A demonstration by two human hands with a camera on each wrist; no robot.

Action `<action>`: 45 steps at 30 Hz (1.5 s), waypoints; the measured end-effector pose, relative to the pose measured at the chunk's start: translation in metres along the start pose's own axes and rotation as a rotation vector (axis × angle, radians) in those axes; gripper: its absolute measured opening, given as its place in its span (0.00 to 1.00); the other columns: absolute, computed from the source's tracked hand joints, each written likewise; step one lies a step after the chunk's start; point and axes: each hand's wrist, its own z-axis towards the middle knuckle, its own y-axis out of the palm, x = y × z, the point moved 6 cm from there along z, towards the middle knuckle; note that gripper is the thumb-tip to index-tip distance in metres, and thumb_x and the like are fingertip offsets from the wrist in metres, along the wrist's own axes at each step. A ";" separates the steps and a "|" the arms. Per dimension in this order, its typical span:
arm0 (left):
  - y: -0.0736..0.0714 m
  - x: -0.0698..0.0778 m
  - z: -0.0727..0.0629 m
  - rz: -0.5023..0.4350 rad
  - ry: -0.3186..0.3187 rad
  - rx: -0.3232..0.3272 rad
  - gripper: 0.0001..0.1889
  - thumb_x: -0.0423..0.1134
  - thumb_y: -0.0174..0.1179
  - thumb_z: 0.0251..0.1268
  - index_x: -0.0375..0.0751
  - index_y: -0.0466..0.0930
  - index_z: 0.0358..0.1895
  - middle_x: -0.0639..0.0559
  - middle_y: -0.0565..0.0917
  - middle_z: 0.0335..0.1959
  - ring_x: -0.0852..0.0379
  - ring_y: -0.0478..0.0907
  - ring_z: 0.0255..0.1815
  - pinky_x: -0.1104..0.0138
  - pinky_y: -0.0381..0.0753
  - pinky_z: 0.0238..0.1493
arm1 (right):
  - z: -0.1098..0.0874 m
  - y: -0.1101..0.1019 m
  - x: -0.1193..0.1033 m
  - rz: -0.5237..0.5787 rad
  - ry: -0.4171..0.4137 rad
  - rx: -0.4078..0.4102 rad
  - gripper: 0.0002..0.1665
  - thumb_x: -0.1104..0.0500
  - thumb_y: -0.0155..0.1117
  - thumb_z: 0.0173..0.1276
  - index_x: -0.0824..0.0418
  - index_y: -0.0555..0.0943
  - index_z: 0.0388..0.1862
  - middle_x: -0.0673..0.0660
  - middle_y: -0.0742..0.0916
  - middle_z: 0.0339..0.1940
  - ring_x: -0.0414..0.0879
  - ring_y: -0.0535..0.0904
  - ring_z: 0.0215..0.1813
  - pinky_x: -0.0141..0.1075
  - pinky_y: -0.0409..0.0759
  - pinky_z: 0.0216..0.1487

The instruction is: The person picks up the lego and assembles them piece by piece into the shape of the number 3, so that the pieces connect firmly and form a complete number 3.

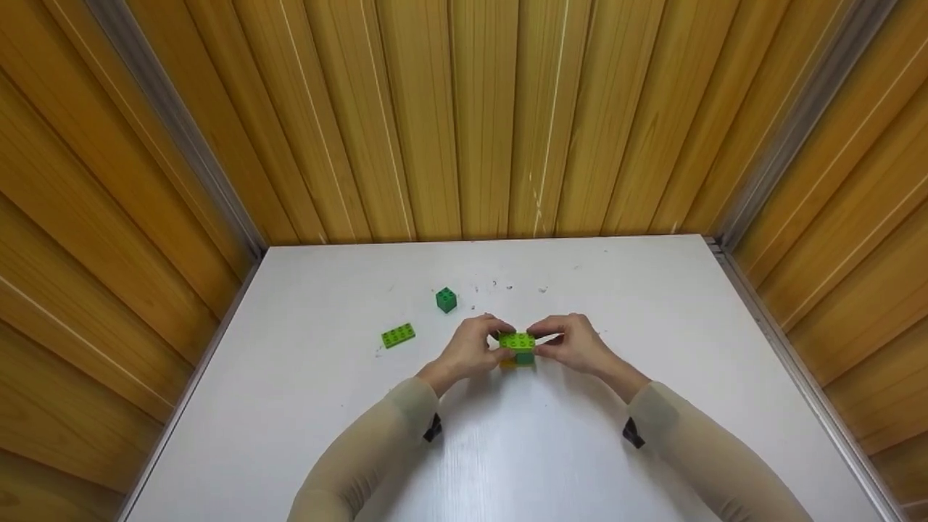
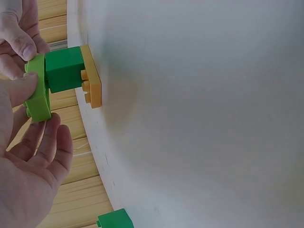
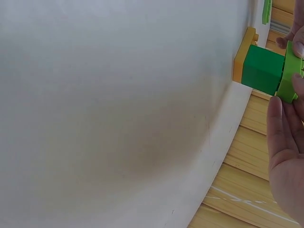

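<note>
A light green building brick (image 1: 517, 341) with studs on top sits over a dark green brick (image 2: 64, 70), slightly tilted against it in the left wrist view. Under the dark green brick lies a flat orange plate (image 2: 94, 78), some of its studs uncovered. My left hand (image 1: 470, 348) pinches the left end of the light green brick, thumb on the near side and fingers on the far side. From the other end, my right hand (image 1: 574, 346) pinches the same brick between thumb and fingers. The orange plate rests on the white table (image 1: 304, 406).
To the left of the hands lies a flat light green studded plate (image 1: 398, 335). Another dark green brick (image 1: 446, 300) stands farther back on the table. Wood-patterned walls (image 1: 478, 123) enclose the table at the back and both sides.
</note>
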 end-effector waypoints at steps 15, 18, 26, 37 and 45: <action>-0.003 0.006 0.011 -0.017 -0.025 -0.014 0.16 0.38 0.78 0.70 0.45 0.95 0.59 0.55 0.90 0.51 0.60 0.83 0.52 0.60 0.87 0.62 | 0.002 -0.005 0.003 -0.001 0.013 -0.008 0.19 0.70 0.76 0.72 0.67 0.92 0.61 0.68 0.94 0.58 0.66 0.94 0.60 0.41 0.95 0.59; -0.003 0.005 0.009 -0.026 -0.031 -0.017 0.16 0.38 0.78 0.69 0.45 0.95 0.59 0.55 0.90 0.51 0.59 0.83 0.52 0.60 0.86 0.62 | 0.004 -0.004 0.003 0.004 0.027 -0.016 0.19 0.69 0.78 0.72 0.66 0.92 0.61 0.67 0.94 0.58 0.64 0.94 0.60 0.39 0.94 0.58; -0.001 0.001 0.006 -0.041 -0.031 -0.041 0.17 0.39 0.79 0.70 0.46 0.94 0.60 0.55 0.90 0.50 0.58 0.84 0.52 0.61 0.87 0.61 | 0.001 0.002 0.012 0.038 0.069 0.007 0.18 0.70 0.79 0.72 0.65 0.93 0.60 0.65 0.95 0.56 0.63 0.94 0.61 0.34 0.93 0.57; -0.002 0.002 0.006 0.014 0.016 -0.038 0.19 0.42 0.78 0.72 0.45 0.93 0.63 0.53 0.92 0.54 0.59 0.87 0.55 0.62 0.88 0.60 | 0.002 0.001 0.012 0.057 0.082 0.000 0.19 0.68 0.80 0.72 0.67 0.92 0.61 0.68 0.94 0.57 0.65 0.93 0.62 0.34 0.93 0.58; -0.007 -0.002 0.001 0.021 0.008 -0.026 0.17 0.43 0.77 0.73 0.47 0.94 0.62 0.55 0.93 0.53 0.58 0.86 0.56 0.65 0.88 0.57 | 0.005 0.002 0.010 0.045 0.078 -0.020 0.20 0.66 0.81 0.72 0.67 0.92 0.61 0.67 0.94 0.57 0.66 0.92 0.62 0.39 0.94 0.59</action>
